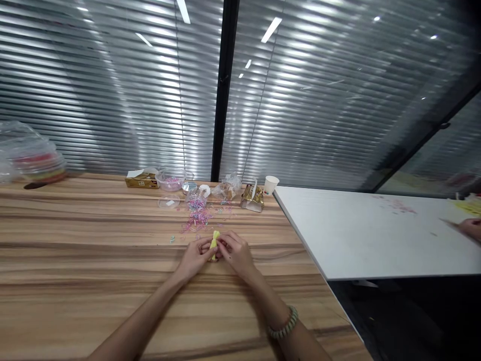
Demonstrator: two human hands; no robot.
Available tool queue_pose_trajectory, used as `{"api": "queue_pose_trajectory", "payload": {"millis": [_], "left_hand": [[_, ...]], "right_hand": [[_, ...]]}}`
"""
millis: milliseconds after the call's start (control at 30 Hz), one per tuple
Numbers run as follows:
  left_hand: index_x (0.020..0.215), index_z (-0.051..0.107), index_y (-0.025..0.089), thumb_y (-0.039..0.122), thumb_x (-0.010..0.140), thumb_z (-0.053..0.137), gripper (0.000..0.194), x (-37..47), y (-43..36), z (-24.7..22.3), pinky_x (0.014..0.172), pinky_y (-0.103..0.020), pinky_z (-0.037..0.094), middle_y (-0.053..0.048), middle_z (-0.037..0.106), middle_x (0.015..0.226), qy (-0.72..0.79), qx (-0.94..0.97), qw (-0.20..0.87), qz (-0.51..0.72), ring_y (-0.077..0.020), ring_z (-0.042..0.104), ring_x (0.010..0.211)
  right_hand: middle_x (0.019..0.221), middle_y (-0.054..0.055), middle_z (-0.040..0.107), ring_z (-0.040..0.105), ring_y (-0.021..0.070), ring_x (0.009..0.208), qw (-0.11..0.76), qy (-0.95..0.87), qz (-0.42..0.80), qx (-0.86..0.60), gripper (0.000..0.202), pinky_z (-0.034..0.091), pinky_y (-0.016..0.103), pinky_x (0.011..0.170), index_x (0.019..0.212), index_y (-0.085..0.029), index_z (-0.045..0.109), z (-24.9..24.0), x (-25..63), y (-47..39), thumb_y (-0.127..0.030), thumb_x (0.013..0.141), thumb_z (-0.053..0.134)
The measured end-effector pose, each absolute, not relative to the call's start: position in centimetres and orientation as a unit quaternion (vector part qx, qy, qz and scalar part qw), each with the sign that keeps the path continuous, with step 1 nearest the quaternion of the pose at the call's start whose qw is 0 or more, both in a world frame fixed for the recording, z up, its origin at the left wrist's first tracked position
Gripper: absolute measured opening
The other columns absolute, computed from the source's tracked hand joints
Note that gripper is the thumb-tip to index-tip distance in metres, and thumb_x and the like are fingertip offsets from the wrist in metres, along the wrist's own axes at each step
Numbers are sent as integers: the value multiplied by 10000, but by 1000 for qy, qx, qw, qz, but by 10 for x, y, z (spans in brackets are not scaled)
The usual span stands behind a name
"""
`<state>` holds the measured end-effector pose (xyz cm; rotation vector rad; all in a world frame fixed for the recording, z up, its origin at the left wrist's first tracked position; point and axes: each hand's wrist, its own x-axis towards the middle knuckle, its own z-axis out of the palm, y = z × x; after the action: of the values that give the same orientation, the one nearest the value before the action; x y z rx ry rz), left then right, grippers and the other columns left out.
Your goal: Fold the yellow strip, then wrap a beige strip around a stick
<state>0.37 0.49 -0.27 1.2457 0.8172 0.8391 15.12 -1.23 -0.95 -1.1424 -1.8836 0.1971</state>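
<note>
Low over the wooden table (93, 281), a small yellow strip (214, 243) stands between my two hands, narrowed near its upper end like a tied bow; I cannot make out its material. My left hand (197, 253) is closed on its left side, thumb across the lower part. From the right, the fingertips of my right hand (235, 250) pinch it near the narrowed place. A small brownish edge shows below the strip, mostly hidden by the fingers. Just beyond my hands lies a loose pile of pink and purple small bands (199, 218).
Along the back stand a gold box (142, 180), a clear tub (171, 181), another tub of bands (196, 201), a torn gold box (252, 199) and a paper cup (271, 184). A white table (376, 230) adjoins on the right, where another person's hand (471, 228) shows.
</note>
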Motion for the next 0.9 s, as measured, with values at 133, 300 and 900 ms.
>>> {"api": "queue_pose_trajectory", "payload": {"millis": [133,300,900], "left_hand": [[1042,607,127,377,620,682,496,4,5,-3,678,-319,493,-79,692,820,364,555,646,376,-194,626,703],[1039,605,118,370,630,676,485,4,4,-1,657,-296,485,-82,689,822,365,558,645,374,-187,620,701],[1080,584,110,380,651,658,513,3,4,-4,654,-292,492,-82,685,828,361,577,632,371,-194,622,716]], "right_hand": [[878,51,609,561,156,794,454,-757,81,-463,164,439,250,691,904,-197,605,-9,151,-13,-157,820,469],[871,47,609,559,152,793,460,-755,85,-459,157,436,250,695,900,-193,600,-10,151,-13,-162,829,464],[859,55,577,534,160,787,438,-768,113,-453,143,416,252,689,901,-180,585,-9,151,-12,-160,826,465]]}}
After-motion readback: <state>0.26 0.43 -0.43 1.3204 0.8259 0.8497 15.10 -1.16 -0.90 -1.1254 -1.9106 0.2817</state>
